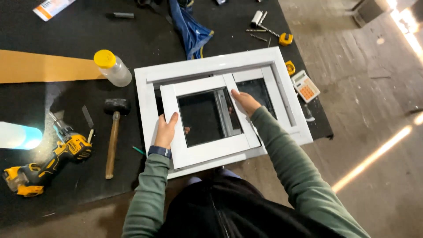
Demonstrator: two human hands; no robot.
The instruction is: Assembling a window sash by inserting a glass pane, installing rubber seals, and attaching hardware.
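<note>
A white window frame [211, 66] lies flat on the black worktable. Inside it sits a smaller white sash [207, 152] with a dark glass pane, tilted slightly off the outer frame. My left hand [165, 131] grips the sash's left stile, thumb on top. On the sash's right stile rests my right hand [245, 102], fingers curled over the edge beside a second dark pane. Both arms wear green sleeves, and there is a dark watch on the left wrist.
Left of the frame lie a rubber mallet [113, 136], a yellow cordless drill [48, 163] and a yellow-capped clear bottle [113, 68]. A calculator [305, 86], yellow tape measures and screws sit at the right. A blue cloth [190, 28] lies behind. The table's edge is close on the right.
</note>
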